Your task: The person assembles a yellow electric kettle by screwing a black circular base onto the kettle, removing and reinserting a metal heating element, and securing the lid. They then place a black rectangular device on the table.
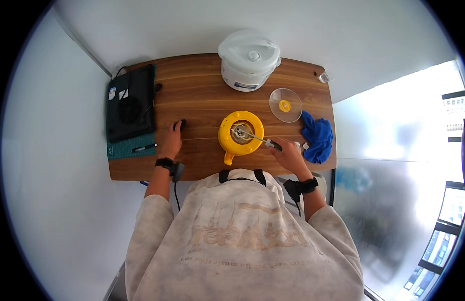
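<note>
A yellow ring-shaped appliance body (224, 140) with a short handle stands on the table in front of me. Pale wires show in its round opening. My right hand (290, 154) is closed around the grey and black handle of a screwdriver (274, 145). The screwdriver's shaft slants left into the opening; its tip is too small to make out among the wires. To the left of the appliance, my left hand (170, 142) rests near the tabletop with its fingers closed on a small black object (182, 125), whose kind I cannot tell.
A white lidded pot-shaped appliance (244, 67) stands at the back. Right of centre lie a clear round lid (277, 113) and a blue cloth (318, 140). A black flat case (134, 118) and a pen (144, 148) lie on a green mat (121, 150) at left.
</note>
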The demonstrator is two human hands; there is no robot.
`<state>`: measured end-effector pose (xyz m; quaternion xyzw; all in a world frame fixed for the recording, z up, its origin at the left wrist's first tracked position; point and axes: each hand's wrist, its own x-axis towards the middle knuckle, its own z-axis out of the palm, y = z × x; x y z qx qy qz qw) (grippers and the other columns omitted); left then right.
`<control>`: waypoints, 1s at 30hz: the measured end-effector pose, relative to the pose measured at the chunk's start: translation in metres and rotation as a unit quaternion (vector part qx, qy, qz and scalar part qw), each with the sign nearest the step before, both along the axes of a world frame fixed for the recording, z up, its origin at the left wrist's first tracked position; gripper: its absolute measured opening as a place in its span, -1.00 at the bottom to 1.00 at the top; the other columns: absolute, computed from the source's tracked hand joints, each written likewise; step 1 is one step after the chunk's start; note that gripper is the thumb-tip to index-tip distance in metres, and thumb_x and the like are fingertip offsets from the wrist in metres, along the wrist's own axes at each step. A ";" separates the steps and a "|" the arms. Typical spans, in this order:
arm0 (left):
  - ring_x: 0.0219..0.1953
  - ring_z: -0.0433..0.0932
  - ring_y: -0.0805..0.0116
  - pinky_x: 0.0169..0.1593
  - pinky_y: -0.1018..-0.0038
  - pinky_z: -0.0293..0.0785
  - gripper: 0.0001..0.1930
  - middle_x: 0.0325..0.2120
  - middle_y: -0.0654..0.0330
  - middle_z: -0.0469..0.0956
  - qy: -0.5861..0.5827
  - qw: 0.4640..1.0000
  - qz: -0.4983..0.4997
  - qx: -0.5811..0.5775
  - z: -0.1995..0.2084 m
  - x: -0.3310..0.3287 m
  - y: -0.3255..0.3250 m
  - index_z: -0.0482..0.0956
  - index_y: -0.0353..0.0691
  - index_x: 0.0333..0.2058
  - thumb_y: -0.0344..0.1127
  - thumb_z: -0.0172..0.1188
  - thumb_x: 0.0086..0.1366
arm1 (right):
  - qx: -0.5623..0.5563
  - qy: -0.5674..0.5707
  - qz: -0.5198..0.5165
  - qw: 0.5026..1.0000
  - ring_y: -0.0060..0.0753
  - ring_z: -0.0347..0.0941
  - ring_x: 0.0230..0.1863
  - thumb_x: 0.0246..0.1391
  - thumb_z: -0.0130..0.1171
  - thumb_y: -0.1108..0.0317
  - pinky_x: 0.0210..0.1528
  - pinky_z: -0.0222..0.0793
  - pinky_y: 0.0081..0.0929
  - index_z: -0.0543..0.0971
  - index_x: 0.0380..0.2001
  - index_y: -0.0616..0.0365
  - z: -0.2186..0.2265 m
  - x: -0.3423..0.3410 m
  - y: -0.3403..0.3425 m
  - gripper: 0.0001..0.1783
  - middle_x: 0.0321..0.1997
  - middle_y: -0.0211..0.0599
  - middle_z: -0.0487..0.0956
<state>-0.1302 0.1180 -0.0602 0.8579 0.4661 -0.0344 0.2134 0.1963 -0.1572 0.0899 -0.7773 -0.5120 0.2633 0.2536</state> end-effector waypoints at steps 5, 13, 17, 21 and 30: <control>0.17 0.38 -0.16 0.20 0.12 0.45 -0.45 0.20 -0.12 0.28 -0.046 0.998 -0.011 0.043 0.033 0.009 0.010 0.35 -0.19 0.24 -0.62 0.13 0.28 | 0.000 0.019 -0.043 0.999 0.13 0.59 -0.16 0.11 0.28 0.29 -0.11 0.47 -0.14 0.58 -0.03 0.19 -0.010 0.001 -0.008 -0.63 -0.20 0.03 0.66; -0.03 0.59 0.03 0.02 0.33 0.50 -0.63 -0.06 -0.01 0.59 -0.316 0.943 0.075 -0.072 0.071 0.044 0.004 0.43 -0.31 0.16 -0.40 0.09 0.41 | 0.035 0.050 -0.162 0.985 -0.25 0.58 -0.43 0.13 0.17 0.35 -0.32 0.45 -0.37 0.47 -0.22 0.22 -0.027 0.000 -0.023 -0.79 -0.49 -0.17 0.52; -0.07 0.59 0.33 -0.02 0.43 0.51 -0.61 -0.11 0.13 0.62 -0.403 0.848 0.050 -0.340 0.108 0.070 -0.018 0.44 -0.33 0.16 -0.29 0.12 0.43 | -0.004 0.109 -0.174 0.979 0.02 0.53 -0.31 0.08 0.21 0.34 -0.24 0.41 -0.24 0.45 -0.25 0.21 -0.022 -0.003 -0.025 -0.77 -0.36 -0.04 0.58; -0.09 0.57 0.47 -0.06 0.50 0.53 -0.61 -0.13 0.20 0.60 -0.327 0.845 0.047 -0.420 0.146 0.088 -0.036 0.45 -0.29 0.17 -0.21 0.06 0.49 | -0.013 0.229 -0.179 0.957 -0.30 0.50 -0.38 0.11 0.21 0.34 -0.26 0.41 -0.38 0.49 -0.27 0.22 -0.020 -0.014 -0.018 -0.80 -0.42 -0.13 0.56; -0.01 0.56 0.44 -0.01 0.47 0.59 -0.58 -0.02 0.17 0.54 -0.329 0.766 0.085 -0.546 0.130 0.095 -0.080 0.39 -0.28 0.23 -0.17 -0.02 0.54 | -0.025 0.271 -0.130 0.953 -0.39 0.55 -0.35 0.13 0.24 0.32 -0.21 0.46 -0.41 0.60 -0.10 0.22 0.017 -0.042 0.014 -0.71 -0.38 -0.14 0.63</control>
